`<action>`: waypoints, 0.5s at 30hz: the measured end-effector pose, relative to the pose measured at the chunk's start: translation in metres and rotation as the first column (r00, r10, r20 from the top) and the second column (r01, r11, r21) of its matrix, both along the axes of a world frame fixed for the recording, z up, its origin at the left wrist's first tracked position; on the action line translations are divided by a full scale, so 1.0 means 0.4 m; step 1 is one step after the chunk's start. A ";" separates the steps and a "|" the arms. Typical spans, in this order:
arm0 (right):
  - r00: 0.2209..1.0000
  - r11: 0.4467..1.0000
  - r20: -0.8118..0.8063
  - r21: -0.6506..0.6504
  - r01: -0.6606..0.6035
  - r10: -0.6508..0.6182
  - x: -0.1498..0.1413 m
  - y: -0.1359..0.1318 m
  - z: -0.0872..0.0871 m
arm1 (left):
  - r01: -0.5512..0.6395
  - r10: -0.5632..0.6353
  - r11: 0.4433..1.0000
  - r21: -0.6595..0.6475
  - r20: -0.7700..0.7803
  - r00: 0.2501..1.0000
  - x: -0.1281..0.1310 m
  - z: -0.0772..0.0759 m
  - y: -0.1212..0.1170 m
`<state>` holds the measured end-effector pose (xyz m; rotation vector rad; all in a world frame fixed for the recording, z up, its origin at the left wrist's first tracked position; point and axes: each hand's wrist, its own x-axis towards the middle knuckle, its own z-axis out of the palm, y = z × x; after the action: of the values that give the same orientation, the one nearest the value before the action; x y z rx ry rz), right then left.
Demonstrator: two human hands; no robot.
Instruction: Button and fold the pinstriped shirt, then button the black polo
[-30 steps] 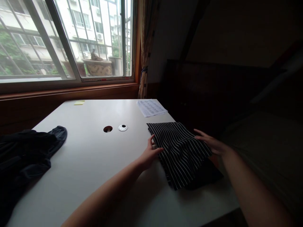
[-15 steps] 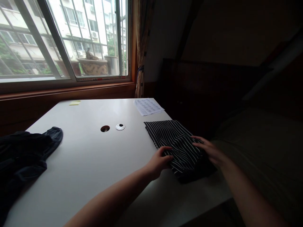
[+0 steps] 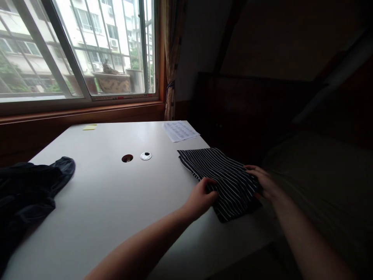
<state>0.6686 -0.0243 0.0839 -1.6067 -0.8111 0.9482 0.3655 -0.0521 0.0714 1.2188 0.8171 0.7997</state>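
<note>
One white table [image 3: 110,186] below a barred window [image 3: 87,46]

Daylight from the window [image 3: 116,46] at left, soft tabletop [image 3: 101,186] glare, right side very dark, edges stretched

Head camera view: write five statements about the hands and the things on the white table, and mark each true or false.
1. The left hand touches the black cloth with white stripes. True.
2. The right hand rests on the dark, crumpled fabric. False: it is at the striped cloth; the dark fabric lies apart, at the left.
3. Printed white paper sheets lie near the far right corner of the white table. True.
4. The small yellow paper slip lies on the striped cloth. False: it lies near the table's far left corner.
5. The patterned curtain hangs right of the window. True.
</note>
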 end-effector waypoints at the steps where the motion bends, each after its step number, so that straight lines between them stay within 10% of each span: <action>1: 1.000 1.000 -0.022 0.006 -0.003 0.003 -0.003 0.001 -0.002 | -0.007 0.007 1.000 0.014 0.003 1.000 -0.006 0.014 0.011; 7: 0.999 0.999 -0.035 0.027 -0.021 0.022 -0.003 0.029 0.025 | 0.027 0.015 0.984 -0.174 0.235 0.972 0.000 0.067 0.047; 15: 0.999 0.997 0.037 -0.073 -0.029 0.032 0.034 -0.033 -0.007 | 0.163 -0.145 0.941 -0.296 0.081 0.986 0.010 -0.037 -0.055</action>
<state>0.6823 -0.0375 0.0810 -1.6840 -0.8375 0.9811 0.3694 -0.0740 0.0565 0.9678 0.7549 0.5564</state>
